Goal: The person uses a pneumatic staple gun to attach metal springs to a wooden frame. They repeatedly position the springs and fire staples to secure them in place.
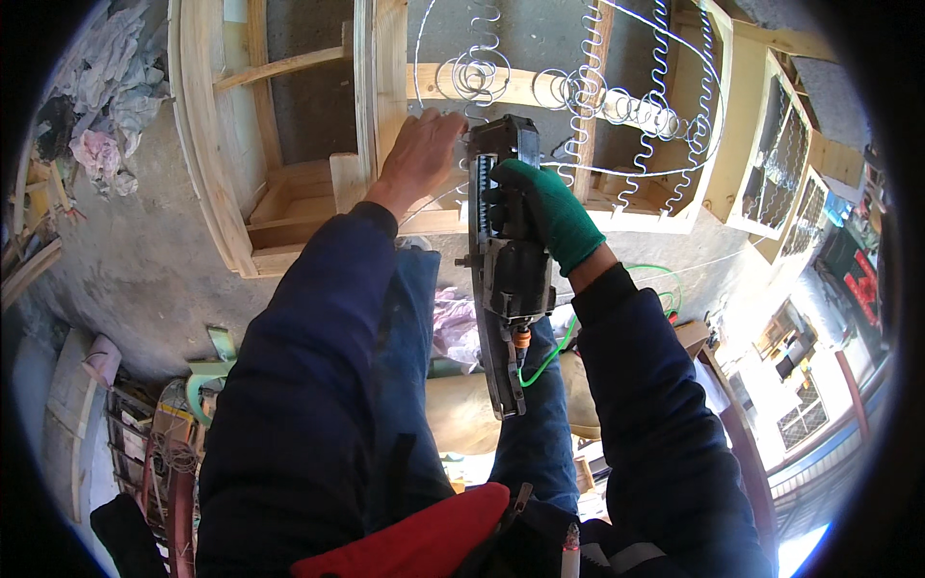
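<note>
Crossing the frame edge [626,223], the nail gun [515,272] has scant room beside springs [584,91]

Grey floor [145,289] (1 crumpled heap [114,72] at upper left); bright light [771,371] at right.

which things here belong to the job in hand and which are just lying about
Likely part of the job: black power tool, green-gloved right hand, bare left hand, wooden frame, wire springs, green hose.

Seemingly lying about: crumpled sheeting, wood scraps.
</note>
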Available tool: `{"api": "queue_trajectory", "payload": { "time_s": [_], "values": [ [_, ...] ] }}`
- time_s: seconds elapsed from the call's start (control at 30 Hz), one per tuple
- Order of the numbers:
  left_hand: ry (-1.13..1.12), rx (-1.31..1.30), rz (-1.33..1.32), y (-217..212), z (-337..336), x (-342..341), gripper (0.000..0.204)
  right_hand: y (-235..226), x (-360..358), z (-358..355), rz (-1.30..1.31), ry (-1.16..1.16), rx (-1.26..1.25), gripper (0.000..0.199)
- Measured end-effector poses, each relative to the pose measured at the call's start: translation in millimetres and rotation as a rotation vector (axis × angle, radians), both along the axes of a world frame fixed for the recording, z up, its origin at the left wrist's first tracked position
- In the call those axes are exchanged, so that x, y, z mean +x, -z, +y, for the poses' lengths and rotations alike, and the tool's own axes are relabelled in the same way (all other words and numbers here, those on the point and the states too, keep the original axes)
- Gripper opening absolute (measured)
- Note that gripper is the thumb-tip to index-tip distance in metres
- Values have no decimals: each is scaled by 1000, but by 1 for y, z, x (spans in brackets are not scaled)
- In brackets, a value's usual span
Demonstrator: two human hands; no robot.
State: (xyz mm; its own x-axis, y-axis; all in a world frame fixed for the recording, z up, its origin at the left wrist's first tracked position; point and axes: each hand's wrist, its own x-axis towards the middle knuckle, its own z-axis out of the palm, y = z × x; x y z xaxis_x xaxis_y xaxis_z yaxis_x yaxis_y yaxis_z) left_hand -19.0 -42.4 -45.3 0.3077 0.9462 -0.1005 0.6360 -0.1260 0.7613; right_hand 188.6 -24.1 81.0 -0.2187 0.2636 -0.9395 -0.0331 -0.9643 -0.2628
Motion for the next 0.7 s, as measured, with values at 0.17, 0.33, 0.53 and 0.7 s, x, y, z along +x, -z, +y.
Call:
{"api": "queue_trajectory", "payload": {
  "time_s": [0.17, 0.33, 0.53, 0.7],
  "values": [
    [26, 23, 42, -1, -1, 0, 27, -12, -3, 3, -35, -28, 29, 33],
    [35, 38, 57, -1, 1, -2, 26, -16, -2, 8, -57, -89, -9, 32],
    [18, -112, 57, -7, 5, -2, 30, -11, 21, 6, 40, -88, -29, 33],
    [111, -209, 44, -11, 17, -13, 34, 0, 41, 1, 173, -282, 67, 38]
  ]
}}
